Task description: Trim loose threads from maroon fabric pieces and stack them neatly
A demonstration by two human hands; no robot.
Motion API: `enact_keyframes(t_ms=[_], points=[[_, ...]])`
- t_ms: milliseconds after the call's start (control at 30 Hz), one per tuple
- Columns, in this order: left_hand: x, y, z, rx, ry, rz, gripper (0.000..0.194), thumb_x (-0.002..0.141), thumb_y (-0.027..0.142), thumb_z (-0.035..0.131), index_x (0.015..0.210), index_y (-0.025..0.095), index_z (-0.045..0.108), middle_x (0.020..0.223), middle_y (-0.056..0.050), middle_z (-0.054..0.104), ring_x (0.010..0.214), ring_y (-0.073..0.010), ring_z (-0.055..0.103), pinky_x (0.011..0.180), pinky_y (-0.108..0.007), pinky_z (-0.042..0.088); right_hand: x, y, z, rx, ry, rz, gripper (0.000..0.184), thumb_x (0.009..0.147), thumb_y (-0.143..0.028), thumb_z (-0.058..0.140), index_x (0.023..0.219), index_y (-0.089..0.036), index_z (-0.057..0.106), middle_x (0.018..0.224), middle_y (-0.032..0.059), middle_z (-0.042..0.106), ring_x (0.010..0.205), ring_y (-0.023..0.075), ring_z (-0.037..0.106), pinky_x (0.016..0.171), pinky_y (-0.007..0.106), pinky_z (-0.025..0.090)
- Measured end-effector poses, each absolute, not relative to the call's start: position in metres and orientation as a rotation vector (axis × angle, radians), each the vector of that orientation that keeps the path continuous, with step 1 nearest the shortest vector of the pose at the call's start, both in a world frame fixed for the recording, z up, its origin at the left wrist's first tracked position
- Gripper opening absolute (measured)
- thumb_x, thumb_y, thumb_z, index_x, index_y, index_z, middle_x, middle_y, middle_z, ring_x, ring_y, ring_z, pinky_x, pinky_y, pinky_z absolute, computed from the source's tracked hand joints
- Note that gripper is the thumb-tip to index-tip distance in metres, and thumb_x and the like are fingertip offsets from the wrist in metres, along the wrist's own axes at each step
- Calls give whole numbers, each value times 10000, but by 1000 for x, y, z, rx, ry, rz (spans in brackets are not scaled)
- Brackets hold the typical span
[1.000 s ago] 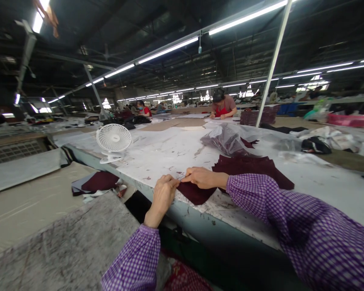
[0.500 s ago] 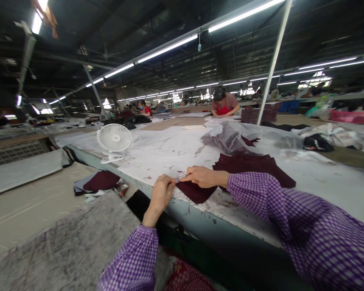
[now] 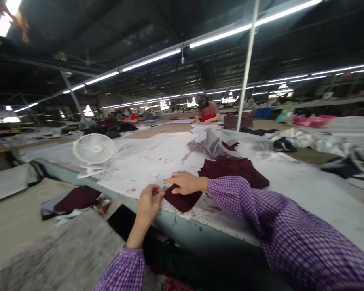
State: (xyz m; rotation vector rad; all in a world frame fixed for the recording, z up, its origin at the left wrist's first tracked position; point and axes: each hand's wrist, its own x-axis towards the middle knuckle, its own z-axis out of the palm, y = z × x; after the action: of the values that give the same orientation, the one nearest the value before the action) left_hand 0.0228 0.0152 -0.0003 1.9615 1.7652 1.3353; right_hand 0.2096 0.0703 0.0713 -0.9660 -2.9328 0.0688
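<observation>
My right hand (image 3: 184, 182) lies over a dark maroon piece of cloth (image 3: 183, 202) at the table's near edge, its index finger stretched to the left and the thumb lower on the cloth. Left of it is my left hand (image 3: 148, 203), its thumb tip close to the cloth's left corner. A small gap shows between that thumb and the curled index finger, with nothing clearly seen in it. Between the hands, a small pale, blurred patch cannot be made out. Behind my right wrist lies a stack of maroon cloth pieces (image 3: 236, 171).
A white fan (image 3: 94, 149) stands on the white-covered table (image 3: 139, 161) to the left. Clear plastic sheeting (image 3: 208, 143) lies behind the stack, near a pole (image 3: 247, 68). A co-worker (image 3: 206, 111) bends over the far table. More maroon cloth (image 3: 79, 200) lies lower left.
The view has swung right, so things appear further left. My left thumb and index finger, pinched together before, are now slightly apart. My right hand remains over the cloth, its thumb now showing.
</observation>
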Motion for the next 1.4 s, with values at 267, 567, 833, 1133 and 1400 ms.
enact_keyframes(t_ms=[267,567,833,1133,1400], points=[[8,24,-8,1913,1712,1319,404,755,550,509,918,195,613,890,-83,682,896,-275,632,864,-446,480,213,84,84,-950,-2856,151,191,818,-375,645,845,-186,659,922,39,644,887,188,558,781,297,415],[11,23,-6,1975,1749,1310,363,752,501,492,901,192,609,866,-83,673,886,-272,625,847,-431,481,334,78,143,-1167,-2635,383,201,857,-213,554,1021,-139,643,948,47,689,834,150,617,728,240,449],[12,24,-5,2026,1729,1332,350,749,481,490,890,190,622,828,-75,660,834,-264,626,807,-426,498,396,105,118,-1832,-2383,55,433,839,-528,547,978,-153,713,969,102,697,900,230,639,740,272,453],[8,29,-8,2107,1724,1313,333,767,457,497,895,184,639,849,-79,659,837,-263,625,811,-429,503,395,122,103,-1693,-2685,291,805,608,-658,705,1271,-215,591,1230,98,616,1099,252,592,905,321,449],[5,30,-8,2095,1717,1272,329,770,444,498,910,179,634,876,-85,656,851,-258,616,826,-422,495,401,132,104,-1807,-2552,581,1026,495,-552,808,1386,-177,463,1390,123,493,1264,254,478,1028,330,387]])
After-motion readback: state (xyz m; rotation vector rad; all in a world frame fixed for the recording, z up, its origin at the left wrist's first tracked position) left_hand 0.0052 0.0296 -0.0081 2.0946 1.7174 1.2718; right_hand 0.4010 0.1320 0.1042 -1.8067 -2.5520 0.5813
